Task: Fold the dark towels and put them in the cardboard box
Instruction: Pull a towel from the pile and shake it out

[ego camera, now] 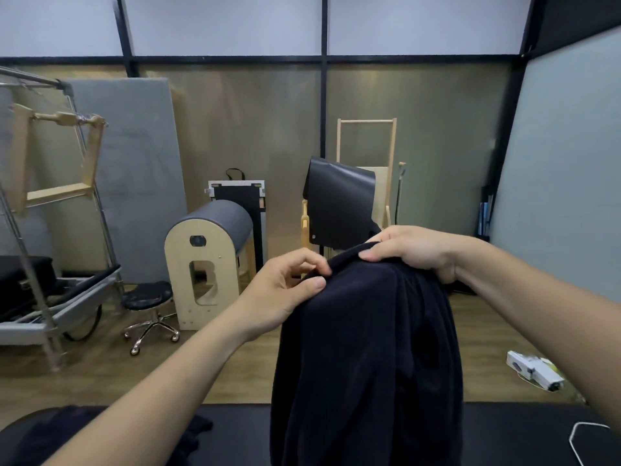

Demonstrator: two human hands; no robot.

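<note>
Dark towel [366, 348] hangs mid-frame above near black table [504, 432], held up by its top edge. Left hand [289, 290] pinches the edge w/ thumb + fingers; right hand [413, 250] curls over it. Risk: hands sit close together, so cloth bunches and the fold may go crooked. Cardboard box not visible. More dark cloth [188, 432] lies near left.

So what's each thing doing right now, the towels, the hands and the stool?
Held towel: held up, hanging in loose folds, not yet folded.
Left hand: pinches the held towel's top edge.
Right hand: grips the same top edge.
Other towel: lies crumpled on the table.
Stool: standing upright, unused.
</note>
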